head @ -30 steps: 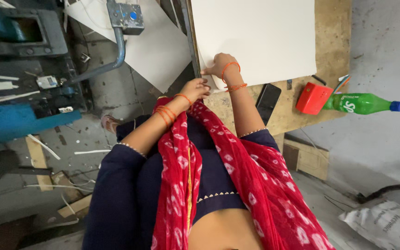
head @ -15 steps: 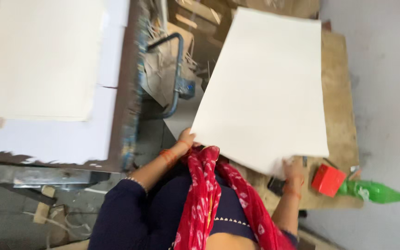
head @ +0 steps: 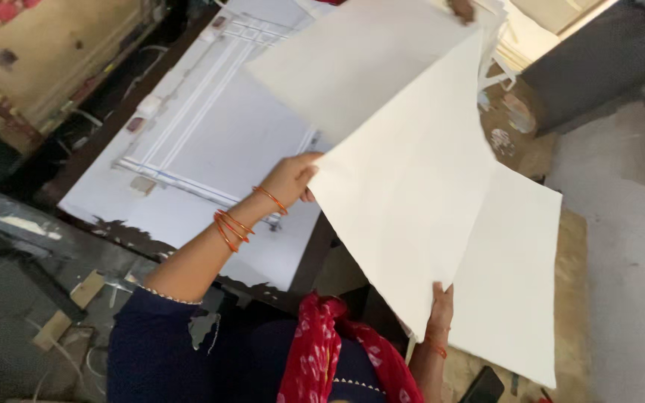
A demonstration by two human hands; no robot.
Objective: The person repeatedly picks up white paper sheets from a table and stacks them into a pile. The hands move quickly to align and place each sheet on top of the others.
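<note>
Between both hands, the white sheet (head: pixel 412 194) hangs tilted, left hand (head: pixel 293 179) and right hand (head: pixel 440 306) fingers closed on its edges

Two hands: left (head: pixel 293 179), right (head: pixel 440 304). Three white sheets: lifted (head: pixel 404 194), behind (head: pixel 352 67), lower (head: pixel 513 276).

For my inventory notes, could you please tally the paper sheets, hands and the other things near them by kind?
Large white paper sheets: 3, namely the lifted sheet, the sheet behind it and the sheet on the wooden board
Hands: 2, the left hand and the right hand
White printing table: 1
Red scarf: 1
Total: 7
</note>
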